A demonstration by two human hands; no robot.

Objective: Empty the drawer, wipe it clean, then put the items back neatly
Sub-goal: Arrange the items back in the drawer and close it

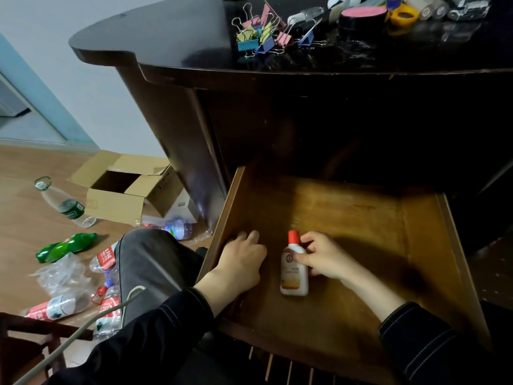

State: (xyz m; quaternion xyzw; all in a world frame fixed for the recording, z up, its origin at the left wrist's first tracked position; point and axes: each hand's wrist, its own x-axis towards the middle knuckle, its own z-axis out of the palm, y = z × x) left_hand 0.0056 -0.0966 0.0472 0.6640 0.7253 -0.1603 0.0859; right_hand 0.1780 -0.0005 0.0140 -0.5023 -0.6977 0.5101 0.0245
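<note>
Head view: the left hand (pixel 241 262) sits knuckles up by the left wall of the drawer (pixel 429 234); whether it grips anything I cannot tell. Mid-floor lies the red-capped bottle (pixel 293 273), pinched by the right hand (pixel 326 259). Probably restocking: next, square it up, then fetch the binder clips (pixel 266 34).

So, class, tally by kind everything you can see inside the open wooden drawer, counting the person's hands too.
White plastic bottle with a red cap: 1
Bare hands: 2, the left hand and the right hand, which holds the bottle
Total: 3
</note>
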